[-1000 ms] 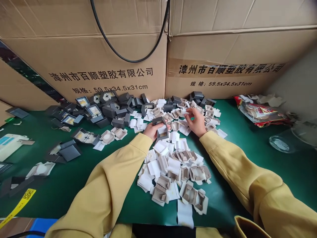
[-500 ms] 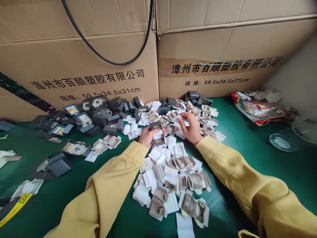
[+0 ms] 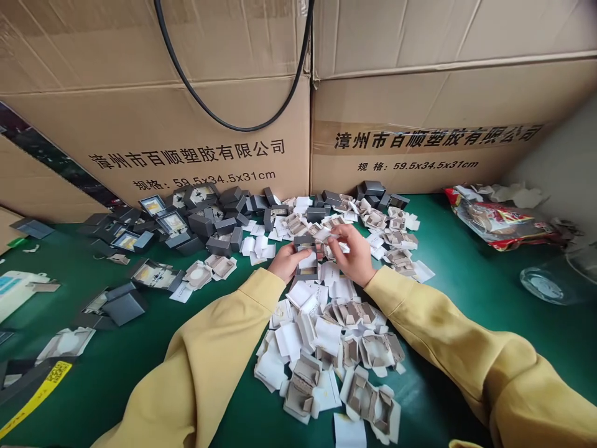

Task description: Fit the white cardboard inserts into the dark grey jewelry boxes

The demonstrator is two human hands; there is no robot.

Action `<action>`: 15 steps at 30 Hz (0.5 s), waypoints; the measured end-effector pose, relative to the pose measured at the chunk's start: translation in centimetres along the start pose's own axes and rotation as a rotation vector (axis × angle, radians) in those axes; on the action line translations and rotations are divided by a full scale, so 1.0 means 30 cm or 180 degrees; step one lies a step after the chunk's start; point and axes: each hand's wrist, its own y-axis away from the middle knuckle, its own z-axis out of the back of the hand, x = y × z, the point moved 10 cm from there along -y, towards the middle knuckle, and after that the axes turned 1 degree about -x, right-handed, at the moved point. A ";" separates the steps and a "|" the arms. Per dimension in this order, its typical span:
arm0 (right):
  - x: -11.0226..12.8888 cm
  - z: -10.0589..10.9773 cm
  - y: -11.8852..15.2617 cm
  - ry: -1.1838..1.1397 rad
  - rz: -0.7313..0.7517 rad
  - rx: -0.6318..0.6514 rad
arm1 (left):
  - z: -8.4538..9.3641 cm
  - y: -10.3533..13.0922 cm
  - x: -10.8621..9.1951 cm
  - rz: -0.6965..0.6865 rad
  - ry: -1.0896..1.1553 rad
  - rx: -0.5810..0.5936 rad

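My left hand (image 3: 285, 262) is closed around a small dark grey box (image 3: 306, 266), with its thumb over the box's pale inside. The box stands open above the pile. Right beside it, my right hand (image 3: 353, 255) pinches a small white slip of paper (image 3: 326, 236) between thumb and fingertips. Its exact shape is partly hidden. Below both hands lies a heap of folded white leaflets (image 3: 328, 334) and grey-brown cardboard inserts (image 3: 301, 384). More inserts (image 3: 396, 239) lie beyond my right hand.
Many dark grey boxes (image 3: 203, 225), some open, are piled at the back left. Large cartons (image 3: 200, 118) form a wall behind, with a black cable (image 3: 242, 129) hanging before them. At right are a red plastic packet (image 3: 506, 221) and a clear container (image 3: 543, 283).
My right hand has come in closer to the box with the white slip. The left hand still holds the box. The whole view has shifted slightly.
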 end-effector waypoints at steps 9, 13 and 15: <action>0.111 -0.016 0.024 0.0063 0.0808 0.0155 | 0.026 -0.026 0.009 -0.0195 -0.0167 0.0032; 0.083 -0.056 0.035 0.0127 0.0641 0.0411 | 0.009 -0.015 0.016 -0.0122 -0.0110 0.0305; 0.062 -0.063 0.036 0.0207 0.0521 0.0478 | 0.002 -0.007 0.023 0.0000 0.0007 0.0431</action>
